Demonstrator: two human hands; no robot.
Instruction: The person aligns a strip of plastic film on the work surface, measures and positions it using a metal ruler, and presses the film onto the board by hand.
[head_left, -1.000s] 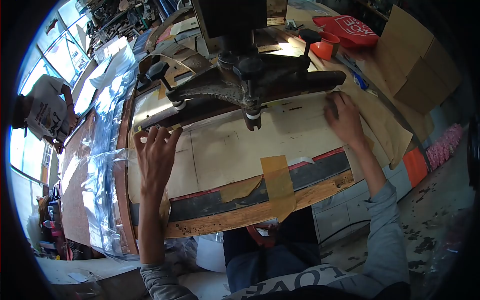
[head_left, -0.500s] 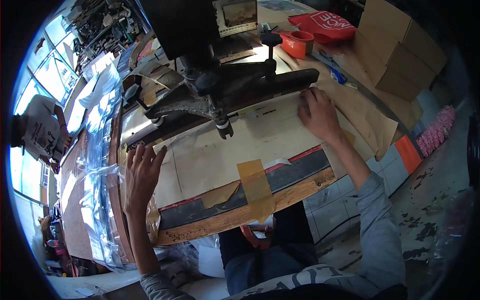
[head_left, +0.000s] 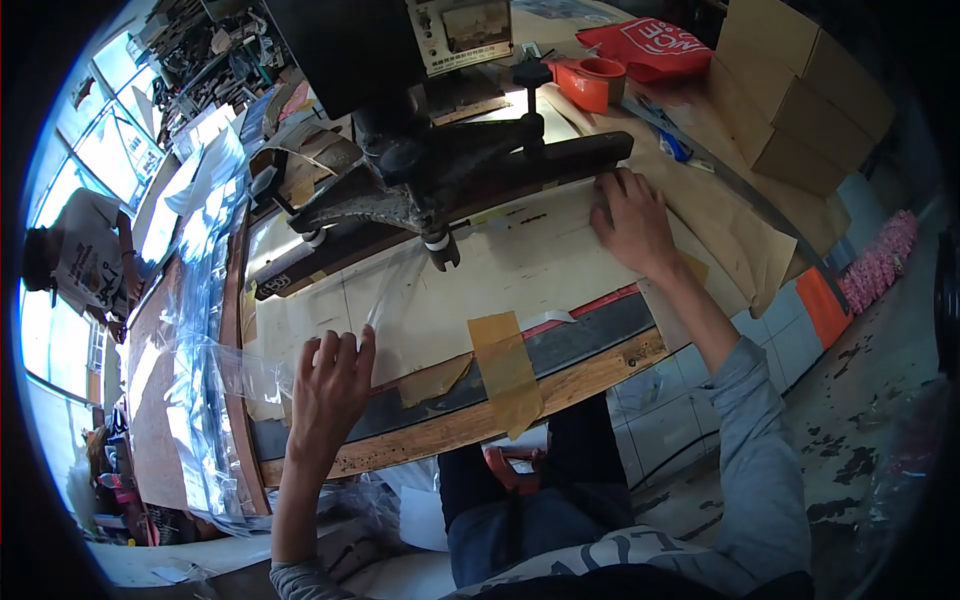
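Note:
A black metal press arm [head_left: 400,190] with a long dark bar [head_left: 570,155] spans a pale board [head_left: 500,260] on the workbench. My left hand [head_left: 332,385] is at the board's lower left, its fingers bent around the edge of clear plastic film [head_left: 385,290] that reaches toward the bar. At the bar's right end, my right hand [head_left: 635,225] rests on the board with fingers curved; what lies under its fingertips is hidden. Brown tape [head_left: 505,370] crosses the board's front edge.
Clear plastic sheeting [head_left: 200,360] drapes over the bench's left side, near another person [head_left: 90,250]. An orange tape dispenser [head_left: 588,85], a blue cutter [head_left: 673,147], a red bag [head_left: 645,48] and a cardboard box [head_left: 790,100] lie at the back right.
My left hand has moved down and right from the board's left edge, and clear film now stretches across the board near it. My right hand stays near the bar's right end. The view has shifted.

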